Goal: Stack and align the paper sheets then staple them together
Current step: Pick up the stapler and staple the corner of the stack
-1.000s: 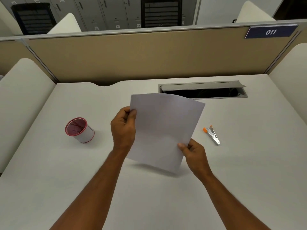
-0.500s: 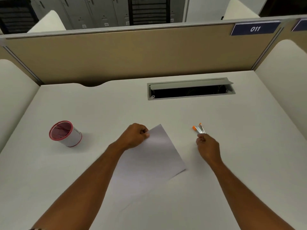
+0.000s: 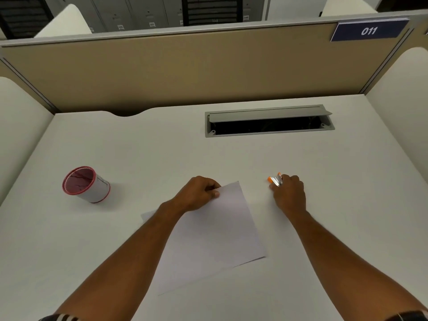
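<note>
Head view looks down on a white desk (image 3: 324, 228), with wide bare surface to the right of the hands and along the near edge. At the back, a tan partition panel (image 3: 185, 72) closes things off, and a grey cable slot with its flap raised (image 3: 268, 120) sits in front of it. One stack of white paper sheets (image 3: 215, 237) lies flat at centre, turned at an angle, its far corner pointing away; how many sheets it holds cannot be told. Left hand (image 3: 196, 195) is curled palm down at that far corner, thumb and fingers pinching the paper's edge, forearm lying across the sheets. Right hand (image 3: 289, 193) reaches forward just right of the paper, fingers closed round one small silver stapler with orange tips (image 3: 275, 180), whose front end pokes out on the desk. One red-rimmed white paper cup (image 3: 85, 184) lies tipped at far left, well apart from everything.
</note>
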`<state>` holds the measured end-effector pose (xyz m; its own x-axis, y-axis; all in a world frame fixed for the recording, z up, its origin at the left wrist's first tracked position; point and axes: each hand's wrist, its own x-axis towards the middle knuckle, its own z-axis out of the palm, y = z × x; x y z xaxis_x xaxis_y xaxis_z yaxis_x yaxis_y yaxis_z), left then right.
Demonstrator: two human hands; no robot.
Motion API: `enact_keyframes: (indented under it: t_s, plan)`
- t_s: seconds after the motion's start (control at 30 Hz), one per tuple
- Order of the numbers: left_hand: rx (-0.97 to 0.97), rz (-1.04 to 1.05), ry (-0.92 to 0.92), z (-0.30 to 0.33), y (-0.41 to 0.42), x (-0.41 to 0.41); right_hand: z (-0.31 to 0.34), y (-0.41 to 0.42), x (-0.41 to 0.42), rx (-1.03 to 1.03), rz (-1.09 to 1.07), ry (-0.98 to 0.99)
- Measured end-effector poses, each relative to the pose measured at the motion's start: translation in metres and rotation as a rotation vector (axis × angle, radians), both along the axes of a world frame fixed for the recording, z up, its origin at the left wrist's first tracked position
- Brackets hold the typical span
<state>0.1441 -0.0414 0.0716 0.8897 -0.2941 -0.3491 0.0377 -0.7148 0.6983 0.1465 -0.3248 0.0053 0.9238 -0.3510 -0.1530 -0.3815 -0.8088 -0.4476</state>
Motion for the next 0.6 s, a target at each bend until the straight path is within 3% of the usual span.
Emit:
enact_keyframes:
  t_s: [0.13,0.23,0.3,0.4,0.43,0.6]
  plan:
    - [-0.038,0.02,0.01,0.001,0.001,0.0,-0.001,0.001,-0.003,-0.016,0.032,0.01]
    - [-0.045,0.009,0.015,0.004,0.001,0.001,0.006,0.002,-0.007,0.142,0.043,0.023]
    - [-0.047,-0.008,0.013,0.005,0.001,0.002,0.016,0.002,-0.014,0.436,0.045,0.029]
    - [-0.051,-0.045,0.013,0.006,0.004,0.002,0.035,0.002,-0.027,1.047,0.043,0.141]
    - [-0.066,-0.055,0.013,0.006,0.004,0.002,0.039,0.0,-0.029,1.131,0.081,0.185]
    - [-0.093,-0.088,0.01,0.009,0.004,0.002,0.049,-0.001,-0.03,1.12,0.276,0.299]
